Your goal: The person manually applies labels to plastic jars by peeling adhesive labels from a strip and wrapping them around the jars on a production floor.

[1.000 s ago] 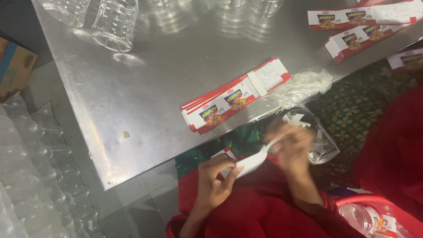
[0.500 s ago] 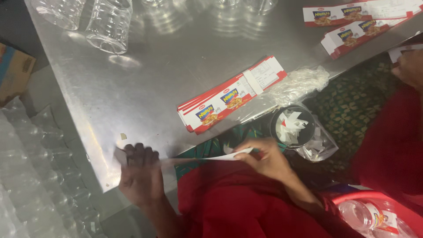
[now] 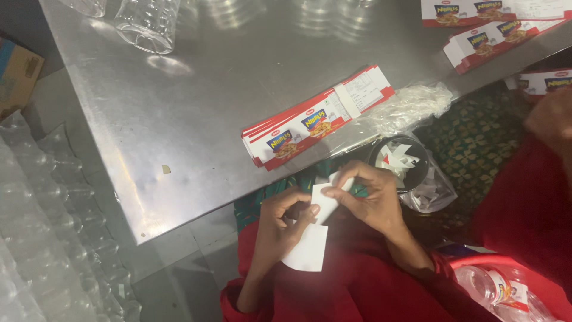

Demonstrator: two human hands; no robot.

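Steel table (image 3: 196, 113): bright sheet metal, filling most of the view, its near edge just above the person's lap.

Clear plastic jars (image 3: 36, 238): packed rows in wrap, to the left of the table and below its level; two more jars (image 3: 146, 24) stand at the far edge of the tabletop.

Red cloth (image 3: 369, 286): the garment over the person's lap, beneath both hands.

Label stack (image 3: 316, 119): long red-and-white printed strips, bound by a paper band, lying askew near the table's front edge. Further stacks (image 3: 494, 36) lie at the far right corner.

Crumpled clear bag (image 3: 417, 101): touching the right end of the near stack.

Round tub (image 3: 398, 162): dark, holding white paper scraps, just beside the right hand, below the table edge.

White strip (image 3: 310, 247): blank side up, held over the lap between both hands, its lower end hanging free.

Left hand (image 3: 286, 223): fingers curled, thumb pinching the strip's middle.

Right hand (image 3: 369, 200): fingertips pinched on the strip's upper end, seemingly picking at a corner.

Handling note: peeling of this kind likely goes best with the left pinch firm and close to the picked corner, the pull slow and flat, so the paper neither tears nor curls, and scraps dropped straight into the tub.
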